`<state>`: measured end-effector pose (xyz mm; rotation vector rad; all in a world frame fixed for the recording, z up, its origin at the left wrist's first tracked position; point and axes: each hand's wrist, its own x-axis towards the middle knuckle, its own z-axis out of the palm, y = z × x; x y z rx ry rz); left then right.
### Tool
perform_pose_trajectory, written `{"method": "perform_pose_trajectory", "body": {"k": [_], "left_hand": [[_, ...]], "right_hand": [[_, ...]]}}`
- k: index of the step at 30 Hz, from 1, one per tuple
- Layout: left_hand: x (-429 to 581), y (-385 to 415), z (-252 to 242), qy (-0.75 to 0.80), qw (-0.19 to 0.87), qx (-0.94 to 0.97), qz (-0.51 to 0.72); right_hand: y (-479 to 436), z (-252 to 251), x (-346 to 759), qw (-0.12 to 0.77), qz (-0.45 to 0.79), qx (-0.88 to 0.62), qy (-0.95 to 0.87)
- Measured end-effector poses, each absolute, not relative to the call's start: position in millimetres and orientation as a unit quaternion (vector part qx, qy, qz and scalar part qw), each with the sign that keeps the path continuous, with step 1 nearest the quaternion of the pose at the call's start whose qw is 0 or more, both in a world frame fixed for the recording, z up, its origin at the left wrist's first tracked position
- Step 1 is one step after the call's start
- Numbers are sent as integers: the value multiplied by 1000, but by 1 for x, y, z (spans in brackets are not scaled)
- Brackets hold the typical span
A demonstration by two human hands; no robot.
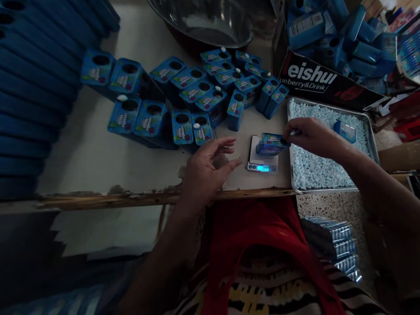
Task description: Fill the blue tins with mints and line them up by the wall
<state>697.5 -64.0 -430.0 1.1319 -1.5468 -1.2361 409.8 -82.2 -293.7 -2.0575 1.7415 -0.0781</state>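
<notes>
On a small digital scale (253,151) with a lit blue display stands a blue candy tin (271,142), its round hole facing up. My right hand (306,133) is over the tin's right end, thumb and fingers pinched on a small white candy (296,131) beside the hole. My left hand (211,164) hovers left of the scale, fingers curved and apart, holding nothing. Right of the scale lies a metal tray (292,175) full of small white and pale blue candies (323,166). Another blue tin (344,131) lies on the candies.
Several blue tins (151,116) stand left and behind, some with white pieces on top. A printed carton (328,83) of tins sits behind the tray, a metal bowl (210,30) at the back. Tall blue stacks (39,87) line the left. The table's wooden edge (114,200) is chipped.
</notes>
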Motion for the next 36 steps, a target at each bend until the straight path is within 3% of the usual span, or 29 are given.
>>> {"method": "perform_pose_trajectory", "body": {"k": [6, 21, 23, 27, 31, 34, 36], "left_hand": [[700, -60, -431, -637, 401, 452, -479], [697, -57, -430, -645, 392, 437, -489], [696, -58, -432, -655, 395, 440, -471], [660, -77, -422, -737, 413, 416, -336], [603, -97, -398, -861, 285, 321, -272], [608, -91, -381, -877, 254, 295, -283], [647, -84, -372, -846, 314, 322, -287]], "right_hand": [[-83, -299, 408, 210, -64, -749, 626], [-81, -297, 410, 291, -109, -702, 641], [-81, -298, 411, 336, -135, -678, 639], [-86, -298, 402, 508, -259, -536, 623], [-112, -302, 376, 589, -391, -395, 587], [-142, -319, 358, 556, -415, -385, 608], [-161, -334, 351, 450, -395, -447, 664]]}}
